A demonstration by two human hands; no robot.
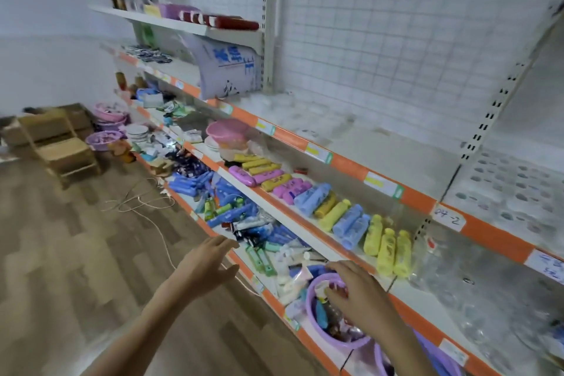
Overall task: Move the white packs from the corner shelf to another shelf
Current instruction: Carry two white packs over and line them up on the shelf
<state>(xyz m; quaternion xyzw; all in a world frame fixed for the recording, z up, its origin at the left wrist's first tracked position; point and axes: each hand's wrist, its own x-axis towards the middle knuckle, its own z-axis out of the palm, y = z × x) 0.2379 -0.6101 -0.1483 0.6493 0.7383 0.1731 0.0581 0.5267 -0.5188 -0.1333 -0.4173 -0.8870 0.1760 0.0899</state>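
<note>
White packs with grey and purple dots point(512, 189) lie flat on the corner shelf at the far right, behind an orange price strip. A large white bag with blue lettering point(229, 70) leans on the upper shelf at the left. My left hand point(210, 262) hovers with straight fingers in front of the lower shelf's edge and holds nothing. My right hand point(357, 293) is spread over a purple basin point(317, 330) on the lower shelf, fingertips down among its small items. Both hands are far from the dotted packs.
Yellow, blue and pink bottles point(351, 217) fill the middle shelf. Tubes and small boxes point(241, 217) crowd the lower shelf. Clear plastic packs point(476, 290) lie below the corner shelf. Wooden chairs point(61, 146), pink basins point(110, 113) and loose cables point(143, 201) are on the floor at the left.
</note>
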